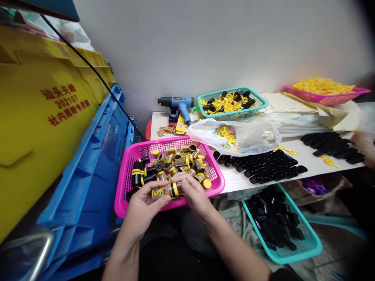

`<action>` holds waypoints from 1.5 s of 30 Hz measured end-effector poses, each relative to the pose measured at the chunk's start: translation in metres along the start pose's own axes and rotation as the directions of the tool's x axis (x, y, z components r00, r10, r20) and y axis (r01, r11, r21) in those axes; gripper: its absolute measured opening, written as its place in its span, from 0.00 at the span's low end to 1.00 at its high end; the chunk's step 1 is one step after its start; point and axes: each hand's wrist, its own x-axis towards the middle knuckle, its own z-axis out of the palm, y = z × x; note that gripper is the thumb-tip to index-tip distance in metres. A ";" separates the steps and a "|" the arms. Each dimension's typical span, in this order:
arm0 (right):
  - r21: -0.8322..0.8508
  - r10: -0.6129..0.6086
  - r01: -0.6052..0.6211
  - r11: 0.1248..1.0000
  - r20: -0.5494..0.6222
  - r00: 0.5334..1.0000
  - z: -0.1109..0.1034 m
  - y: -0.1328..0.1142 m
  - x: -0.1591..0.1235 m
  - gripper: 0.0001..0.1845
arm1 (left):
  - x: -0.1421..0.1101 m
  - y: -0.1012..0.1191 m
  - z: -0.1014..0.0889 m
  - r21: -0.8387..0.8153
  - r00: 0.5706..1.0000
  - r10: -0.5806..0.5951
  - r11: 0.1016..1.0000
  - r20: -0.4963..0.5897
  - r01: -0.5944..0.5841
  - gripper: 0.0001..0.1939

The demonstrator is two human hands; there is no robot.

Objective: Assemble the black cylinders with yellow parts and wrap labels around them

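Observation:
Over the front rim of a pink plastic basket (218, 183), my left hand (140, 203) grips a small tube-shaped bottle (160, 192) with a colourful printed yellow wrap. It lies nearly level, with a black and yellow band near its right end. My right hand (195, 193) is closed round that right end, and its fingers hide part of it. Inside the basket are several similar wrapped bottles (183, 161) in a loose heap. At its left side lie several black pieces with yellow bands (136, 177).
Behind the basket are a blue heat gun (180, 103), a teal basket (234, 114) of yellow and black parts, and a plastic bag (202, 132). Black tubes (260, 166) stand in rows at right, near another person's hand (363, 144). A blue crate (84, 187) borders the left.

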 end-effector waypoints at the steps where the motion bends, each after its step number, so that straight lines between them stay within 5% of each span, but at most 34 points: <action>1: 0.133 0.066 -0.069 0.989 0.031 0.997 0.003 0.002 -0.001 0.16 | -0.001 0.000 0.002 -0.002 1.000 0.005 1.000 0.006 -0.005 0.13; 4: 0.382 0.206 -0.242 0.892 0.134 0.969 0.009 0.005 -0.002 0.20 | -0.002 0.000 0.007 0.016 1.000 0.010 1.000 0.006 -0.010 0.13; 6: 0.422 0.193 -0.229 0.877 0.126 0.973 0.012 0.006 -0.001 0.20 | -0.001 0.002 0.009 0.045 1.000 0.021 0.999 -0.010 -0.021 0.13; 15: 0.209 0.069 -0.088 0.974 0.095 0.993 0.000 0.009 0.002 0.17 | -0.001 0.007 0.015 0.162 0.997 0.072 0.984 0.007 -0.072 0.12; 19: -0.092 -0.119 0.106 0.990 -0.156 0.981 -0.016 -0.007 0.005 0.21 | 0.030 0.021 0.041 0.329 0.981 0.191 0.926 0.007 -0.183 0.13; 21: -0.289 -0.318 0.220 0.932 -0.357 0.879 -0.026 -0.021 0.006 0.20 | 0.055 0.029 0.052 0.407 0.961 0.273 0.883 -0.042 -0.233 0.19; 23: -0.507 -0.440 0.221 0.833 -0.365 0.821 -0.035 -0.032 0.008 0.17 | 0.078 0.033 0.054 0.454 0.962 0.274 0.858 -0.006 -0.242 0.28; 24: -0.616 -0.439 0.192 0.764 -0.279 0.854 -0.037 -0.036 0.010 0.15 | 0.086 0.033 0.051 0.486 0.964 0.266 0.841 0.010 -0.237 0.30; 26: -0.814 -0.291 0.156 0.559 -0.016 0.957 -0.038 -0.039 0.015 0.12 | 0.092 0.028 0.042 0.521 0.969 0.247 0.827 0.005 -0.213 0.30; 28: -0.946 -0.050 0.185 0.267 0.178 0.983 -0.032 -0.036 0.023 0.12 | 0.086 0.020 0.032 0.503 0.973 0.227 0.845 -0.032 -0.181 0.27; 31: -0.965 0.205 0.224 -0.135 0.194 0.959 -0.015 -0.027 0.036 0.11 | 0.066 0.009 0.017 0.409 0.982 0.176 0.903 -0.074 -0.131 0.21; 33: -0.944 0.273 0.231 -0.236 0.164 0.948 -0.005 -0.020 0.043 0.10 | 0.053 0.006 0.007 0.355 0.984 0.139 0.930 -0.109 -0.092 0.18; 38: -0.925 0.287 0.281 -0.256 0.205 0.936 -0.004 -0.012 0.052 0.09 | 0.033 0.005 -0.023 0.272 0.968 0.131 0.960 -0.212 -0.070 0.18; 40: -0.950 0.276 0.259 -0.176 0.205 0.939 -0.009 -0.013 0.054 0.10 | 0.030 0.002 -0.032 0.276 0.960 0.145 0.958 -0.239 -0.076 0.17; 45: -0.860 0.228 0.042 0.509 0.182 0.956 -0.010 -0.016 0.054 0.17 | 0.032 -0.009 -0.026 0.209 0.981 0.109 0.975 -0.163 -0.074 0.20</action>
